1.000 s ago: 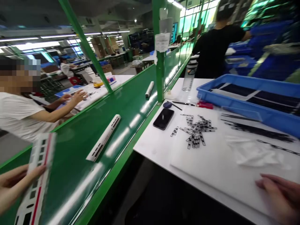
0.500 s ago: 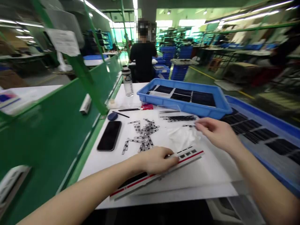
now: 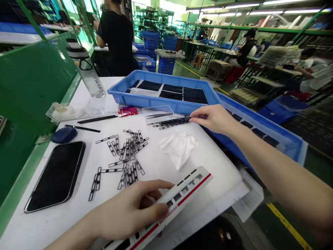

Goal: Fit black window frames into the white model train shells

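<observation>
Your left hand (image 3: 130, 208), fingers (image 3: 156, 189) curled around a white model train carriage shell (image 3: 187, 194), red stripe, "restaurant" printed near your fingers; your right hand (image 3: 215, 119), fingers loosely together, tips just beside black strips (image 3: 169, 122), pinching nothing; a crumpled tissue (image 3: 178, 149) below those fingers, a blue tray (image 3: 130, 74) beyond them.

Factory assembly floor, w/ green conveyor (image 3: 28, 90), stacked blue bins (image 3: 166, 66), long workbenches (image 3: 265, 81).
</observation>
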